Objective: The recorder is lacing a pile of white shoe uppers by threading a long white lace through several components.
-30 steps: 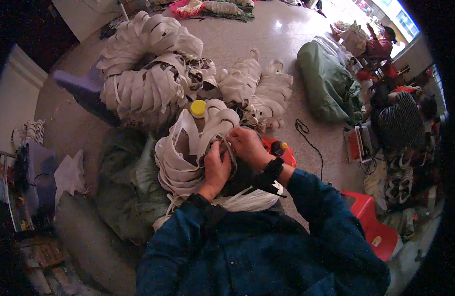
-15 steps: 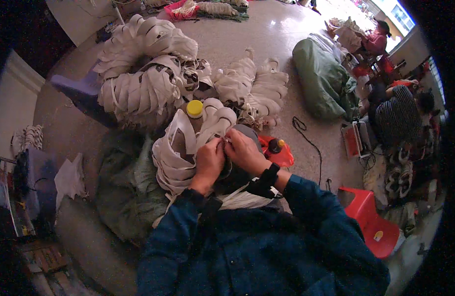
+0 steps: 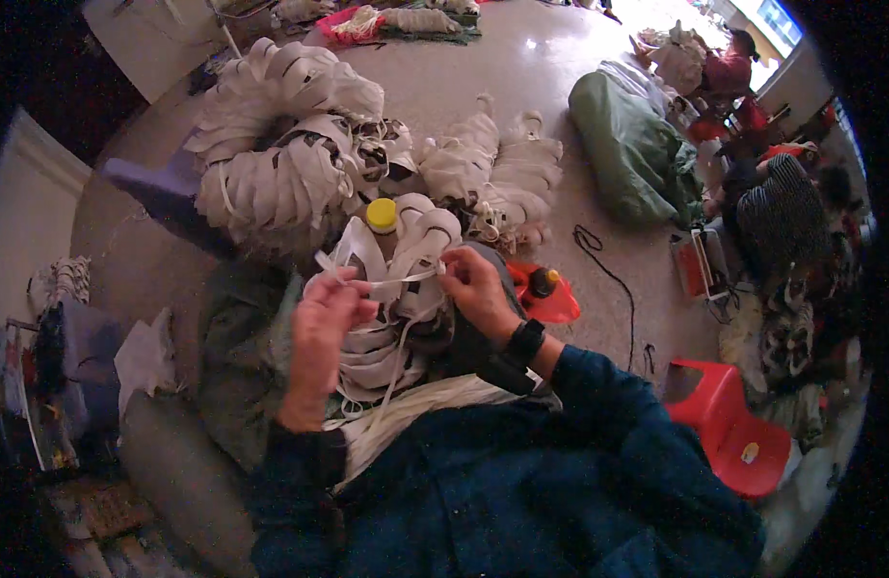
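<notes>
Right hand [image 3: 478, 292]: thumb and forefinger pinched together on a white lace [image 3: 406, 280]. Left hand [image 3: 321, 328]: fingers half curled, blurred, lace across them; whether gripped cannot be told. Lace spans the gap between both hands, over pale shoe pieces [image 3: 430, 229]; yellow lid [image 3: 381, 213] just beyond.

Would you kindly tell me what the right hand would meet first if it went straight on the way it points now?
Heading up and left in the picture, the right hand would probably meet the pale shoe upper first, though depth is unclear here.
</notes>
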{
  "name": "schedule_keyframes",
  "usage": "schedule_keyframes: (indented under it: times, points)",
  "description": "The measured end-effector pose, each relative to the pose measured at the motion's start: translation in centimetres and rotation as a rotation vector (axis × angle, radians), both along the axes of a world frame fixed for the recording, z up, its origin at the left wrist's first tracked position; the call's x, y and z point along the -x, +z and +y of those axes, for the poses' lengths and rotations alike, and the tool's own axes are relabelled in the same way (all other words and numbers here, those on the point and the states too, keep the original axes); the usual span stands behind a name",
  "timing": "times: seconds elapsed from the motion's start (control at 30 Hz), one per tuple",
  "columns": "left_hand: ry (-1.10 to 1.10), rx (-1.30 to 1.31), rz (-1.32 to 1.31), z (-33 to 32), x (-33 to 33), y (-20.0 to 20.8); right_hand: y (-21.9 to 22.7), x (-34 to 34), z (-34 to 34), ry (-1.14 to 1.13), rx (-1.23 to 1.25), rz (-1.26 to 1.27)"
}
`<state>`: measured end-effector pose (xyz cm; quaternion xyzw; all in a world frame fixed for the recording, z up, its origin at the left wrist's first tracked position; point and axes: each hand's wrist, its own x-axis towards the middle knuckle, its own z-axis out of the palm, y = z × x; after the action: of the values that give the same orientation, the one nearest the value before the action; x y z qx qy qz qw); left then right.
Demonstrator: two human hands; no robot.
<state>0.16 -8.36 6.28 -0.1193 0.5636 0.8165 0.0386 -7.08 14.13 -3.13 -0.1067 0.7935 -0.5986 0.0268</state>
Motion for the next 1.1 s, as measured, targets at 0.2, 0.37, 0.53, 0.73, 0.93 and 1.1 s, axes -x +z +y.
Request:
schedule_keyframes:
  times: [0.2,0.37,0.53,0.73,0.93,1.1]
  points:
    - [-0.085,0.679,0.375,6.8,-0.3,-7.3,3.1,-0.2,0.9,0.061,0.437,-0.45]
    - [-0.187,0.513,0.087,7.5,-1.0,-7.9,3.6,-0.3,3.3,0.168,1.023,-0.896]
    - [-0.478,0.498,-0.186,2.9,-3.9,-0.5,2.5,-0.6,4.4,0.111,0.504,-0.375]
    - [-0.739,0.324,-0.172,2.6,-2.5,6.5,8.0,-3.1,1.6,0.839,0.261,-0.107]
    - [-0.74,0.261,-0.204,-0.6,-3.2,5.9,6.3,0.8,12.9,0.229,0.298,-0.519]
    - [-0.836,0.497,-0.096,1.8,-1.1,1.7,7.8,-2.1,10.1,0.092,0.258,-0.32]
